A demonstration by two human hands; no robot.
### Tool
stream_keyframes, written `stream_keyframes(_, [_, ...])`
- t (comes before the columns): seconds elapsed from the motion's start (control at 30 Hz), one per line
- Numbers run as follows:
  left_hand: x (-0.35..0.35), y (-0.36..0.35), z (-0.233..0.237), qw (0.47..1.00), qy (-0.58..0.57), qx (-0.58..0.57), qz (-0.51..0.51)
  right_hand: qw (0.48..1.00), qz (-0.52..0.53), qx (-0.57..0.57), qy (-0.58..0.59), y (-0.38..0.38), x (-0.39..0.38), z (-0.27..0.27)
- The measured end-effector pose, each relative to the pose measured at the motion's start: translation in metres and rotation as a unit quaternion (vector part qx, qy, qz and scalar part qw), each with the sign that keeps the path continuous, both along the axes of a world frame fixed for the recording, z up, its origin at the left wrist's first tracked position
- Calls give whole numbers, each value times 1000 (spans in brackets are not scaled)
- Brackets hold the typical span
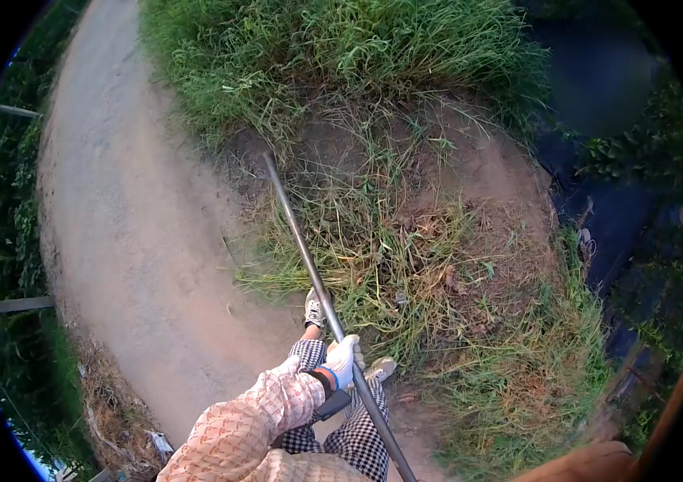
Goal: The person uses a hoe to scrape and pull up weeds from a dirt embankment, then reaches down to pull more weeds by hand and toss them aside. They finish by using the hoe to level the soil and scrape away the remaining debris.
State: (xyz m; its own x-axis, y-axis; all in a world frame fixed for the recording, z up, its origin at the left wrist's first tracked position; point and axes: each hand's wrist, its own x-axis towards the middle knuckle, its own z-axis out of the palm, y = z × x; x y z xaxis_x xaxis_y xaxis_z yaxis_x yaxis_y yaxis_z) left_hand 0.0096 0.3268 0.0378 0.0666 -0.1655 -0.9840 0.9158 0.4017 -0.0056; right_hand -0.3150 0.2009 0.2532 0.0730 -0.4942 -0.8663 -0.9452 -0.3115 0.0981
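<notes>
Head view: a long grey pole (309, 261) is gripped by the gloved left hand (343, 358) near loose grass (381, 257); the right hand's state cannot be told.

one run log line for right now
left hand: gloved, gripping pole | right hand: not in view | loose grass: right of pole | path: left

The long, straight, grey pole (301, 241) slants from near centre to far left, its near end out of view and its far end above or on bare soil. Loose grass (381, 257), green mixed with yellow, lies tangled to its right.
</notes>
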Motion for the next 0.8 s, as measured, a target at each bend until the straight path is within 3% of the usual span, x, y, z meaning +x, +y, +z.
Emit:
stream_keyframes(0.03, [13,11,-3,997,-10,-62,39,999,-4,20,-27,-2,-8,-14])
stream_keyframes(0.07, [33,12,6,999,-43,18,19,998,48,36,-16,-3,10,-19])
stream_keyframes(0.1, [43,24,-15,998,-46,13,41,994,99,53,-6,-2,53,-21])
stream_keyframes(0.17, [77,36,-27,993,-71,96,24,981,-115,108,-109,-4,150,8])
stream_keyframes(0.2, [93,42,-16,993,-109,27,26,978,-109,116,-136,-3,160,3])
stream_keyframes(0.23, [99,51,-38,989,-88,116,-37,974,-101,124,-163,-3,163,-4])
stream_keyframes(0.33, [87,48,-50,991,-99,89,-29,962,-106,147,-203,-8,121,-23])
stream_keyframes(0.37, [69,33,-47,990,-109,84,-39,960,-111,152,-209,-13,110,-19])
stream_keyframes(0.47, [-38,-33,-34,998,-59,-2,28,982,-28,16,-185,-50,17,19])
stream_keyframes(0.5, [-87,-59,-25,997,-9,-38,60,993,-27,-43,-104,-66,-26,35])
stream_keyframes(0.53, [-141,-96,-9,996,-33,75,-25,972,60,-151,-170,-79,-104,36])
stream_keyframes(0.57, [-200,-116,-1,998,-39,-48,-10,975,62,-175,-124,-92,-140,59])
stream_keyframes(0.6, [-233,-151,55,996,75,-1,-54,977,48,-194,-75,-105,-160,83])
stream_keyframes(0.67, [-299,-194,123,984,117,-50,-124,969,20,-247,-20,-126,-202,121])
stream_keyframes(0.8, [-379,-230,193,957,168,-207,-114,934,-48,-355,7,-152,-261,174])
